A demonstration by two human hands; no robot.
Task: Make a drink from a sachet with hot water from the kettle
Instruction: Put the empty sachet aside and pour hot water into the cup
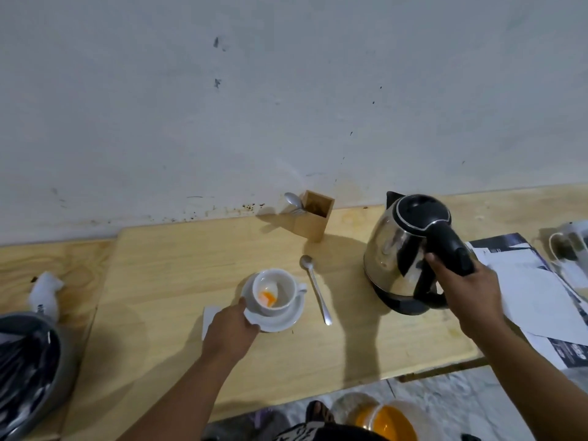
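Observation:
A white cup [276, 289] with orange powder at its bottom stands on a white saucer [280, 319] in the middle of the wooden table [159, 281]. My left hand [230, 329] grips the saucer's near left rim. To the right, a steel kettle [394, 246] with a black lid rests on its black base, and my right hand [467, 291] is closed around its black handle. A metal spoon [315, 289] lies on the table between cup and kettle. A white paper, possibly the sachet [210, 315], lies partly under my left hand.
A wooden holder [315, 216] with cutlery stands by the wall. Papers and a dark booklet [537, 291] lie right of the kettle. A crumpled white packet [44, 292] and a grey bin with a dark liner [25, 370] are at the left. An orange bowl [385, 421] is below the table edge.

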